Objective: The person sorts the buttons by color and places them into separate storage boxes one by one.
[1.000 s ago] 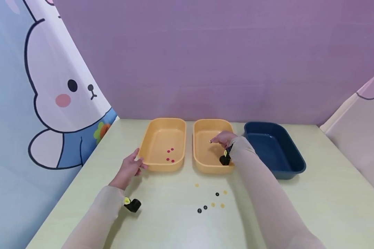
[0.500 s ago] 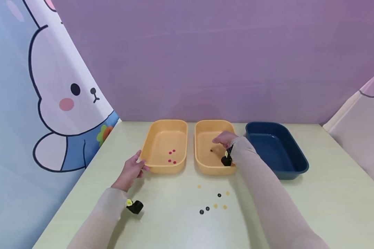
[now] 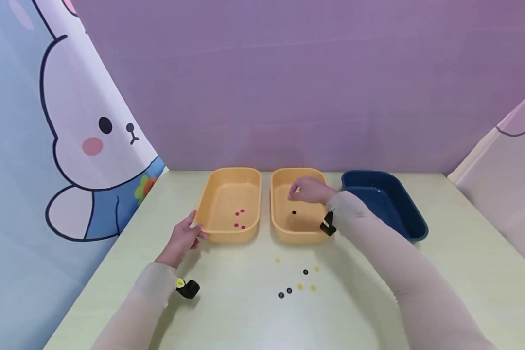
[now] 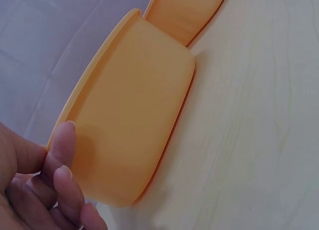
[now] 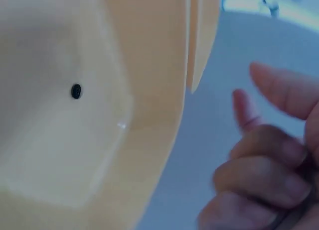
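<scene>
My left hand [image 3: 182, 241] grips the near left corner of the left orange tray [image 3: 230, 237], with thumb and forefinger at its rim [image 4: 84, 85]. Several small red buttons [image 3: 236, 225] lie in that tray. My right hand [image 3: 309, 190] hovers over the middle orange tray [image 3: 295, 237]. Its thumb and forefinger stand apart in the right wrist view, the other fingers are loosely curled, and nothing shows between them. One black button [image 5: 76, 91] lies on the middle tray's floor, apart from the hand.
On the table in front of the trays lie 3 black buttons [image 3: 289, 290] and several yellow ones [image 3: 300, 287]. A dark blue tray [image 3: 413, 223] stands at the right, partly behind my right forearm. A purple cloth [image 3: 262, 87] hangs behind the trays.
My right hand has let go of the black button, which now lies in the middle tray, and has lifted a little. The left hand keeps its grip on the left tray.
</scene>
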Action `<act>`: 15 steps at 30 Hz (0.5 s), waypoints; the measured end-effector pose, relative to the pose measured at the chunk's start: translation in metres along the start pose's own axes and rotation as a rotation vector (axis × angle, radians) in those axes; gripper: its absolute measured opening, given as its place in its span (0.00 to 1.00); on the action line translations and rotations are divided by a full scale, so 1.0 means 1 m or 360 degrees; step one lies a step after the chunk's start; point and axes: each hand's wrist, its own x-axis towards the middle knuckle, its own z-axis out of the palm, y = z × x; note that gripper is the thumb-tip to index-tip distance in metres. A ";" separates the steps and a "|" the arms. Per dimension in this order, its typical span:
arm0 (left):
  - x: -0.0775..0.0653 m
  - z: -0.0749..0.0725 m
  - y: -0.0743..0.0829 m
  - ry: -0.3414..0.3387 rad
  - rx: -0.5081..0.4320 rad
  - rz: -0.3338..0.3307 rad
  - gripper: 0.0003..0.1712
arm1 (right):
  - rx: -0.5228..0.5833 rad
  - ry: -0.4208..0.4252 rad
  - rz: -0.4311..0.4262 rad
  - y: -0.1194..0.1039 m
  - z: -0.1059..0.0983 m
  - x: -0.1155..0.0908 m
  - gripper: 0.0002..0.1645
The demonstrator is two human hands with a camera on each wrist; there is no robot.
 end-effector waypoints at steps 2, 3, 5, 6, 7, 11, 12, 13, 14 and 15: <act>0.001 0.000 0.000 -0.0003 0.0007 0.0004 0.35 | -0.0113 0.0034 -0.0158 -0.008 0.004 -0.010 0.15; 0.001 0.000 0.001 -0.0004 0.0011 0.0009 0.35 | -0.0152 0.0051 -0.0222 -0.011 0.007 -0.015 0.16; 0.001 0.000 0.000 -0.0004 0.0016 0.0009 0.35 | -0.0236 0.0073 -0.0364 -0.017 0.012 -0.026 0.18; 0.001 0.000 0.001 -0.0002 0.0014 0.0007 0.35 | -0.0298 0.0093 -0.0463 -0.020 0.015 -0.031 0.18; 0.001 0.000 0.000 -0.0003 0.0012 0.0003 0.35 | -0.0366 0.0116 -0.0571 -0.022 0.018 -0.036 0.17; 0.002 -0.001 0.000 0.0005 0.0027 -0.0017 0.35 | -0.0645 0.0212 -0.1018 -0.027 0.032 -0.053 0.15; 0.002 -0.001 0.000 0.0005 0.0031 -0.0018 0.35 | -0.0677 0.0219 -0.1103 -0.027 0.036 -0.056 0.14; 0.002 -0.001 0.000 0.0004 0.0034 -0.0017 0.35 | -0.0694 0.0214 -0.1158 -0.027 0.039 -0.059 0.14; 0.002 -0.001 0.000 0.0004 0.0038 -0.0016 0.35 | -0.0701 0.0201 -0.1194 -0.027 0.042 -0.061 0.14; 0.002 -0.001 0.000 0.0002 0.0039 -0.0017 0.35 | -0.0706 0.0196 -0.1223 -0.027 0.045 -0.064 0.14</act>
